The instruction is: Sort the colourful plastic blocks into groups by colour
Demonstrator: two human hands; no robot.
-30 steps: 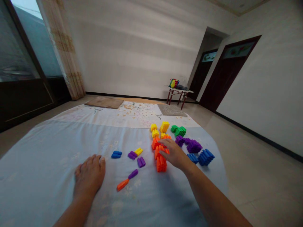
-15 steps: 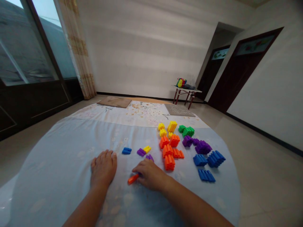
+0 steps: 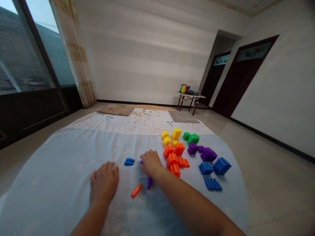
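My left hand (image 3: 104, 180) lies flat on the blue cloth, fingers spread, holding nothing. To its upper right is a pair of blue pieces (image 3: 129, 161). My right hand (image 3: 151, 163) reaches over the middle of the cloth with its fingers bent down; a bit of purple shows at its fingertips, and the rest is hidden under the hand. A purple piece (image 3: 149, 183) lies just below that hand, partly beside the wrist. Nearer to me an orange piece (image 3: 136, 190) lies by itself. Orange clusters (image 3: 172, 159) stand right of my right hand.
Yellow clusters (image 3: 176, 133), green ones (image 3: 193, 138), purple ones (image 3: 208, 154) and blue ones (image 3: 221, 166) stand on the right of the round table (image 3: 61, 164). Two flat boards, one brown (image 3: 116, 110) and one grey (image 3: 183, 116), lie at the far edge.
My right hand has moved forward from beside the orange piece to where the purple and yellow pieces lay, now covering them. A purple piece shows near its wrist. The camera view has shifted slightly.
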